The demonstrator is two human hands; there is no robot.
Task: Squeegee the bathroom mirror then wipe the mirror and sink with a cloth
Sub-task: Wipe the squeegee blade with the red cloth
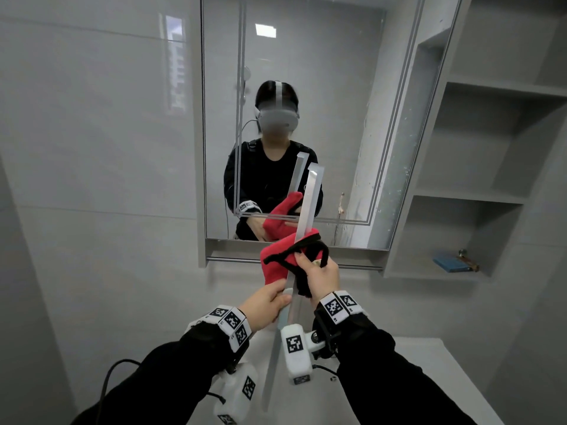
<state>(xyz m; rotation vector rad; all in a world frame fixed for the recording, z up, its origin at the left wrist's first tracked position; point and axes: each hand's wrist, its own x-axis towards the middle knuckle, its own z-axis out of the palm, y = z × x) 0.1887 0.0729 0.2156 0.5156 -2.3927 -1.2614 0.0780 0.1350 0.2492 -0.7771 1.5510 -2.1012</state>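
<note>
Head view is showing the squeegee (306, 210) standing upright before the mirror (337, 87). Left hand (270, 305) is pinching the red cloth (276, 265) against its blade, while right hand (322, 277) is gripping the cloth's black edge.

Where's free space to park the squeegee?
Bare sink counter right of the right sleeve is open. Shelf niches right of the mirror: the middle one looks bare; the lowest holds a blue item. Crowded centre: both hands, red cloth, squeegee.

walls: grey glossy tiles (101, 133) | right: grey open shelves (478, 191)
</note>
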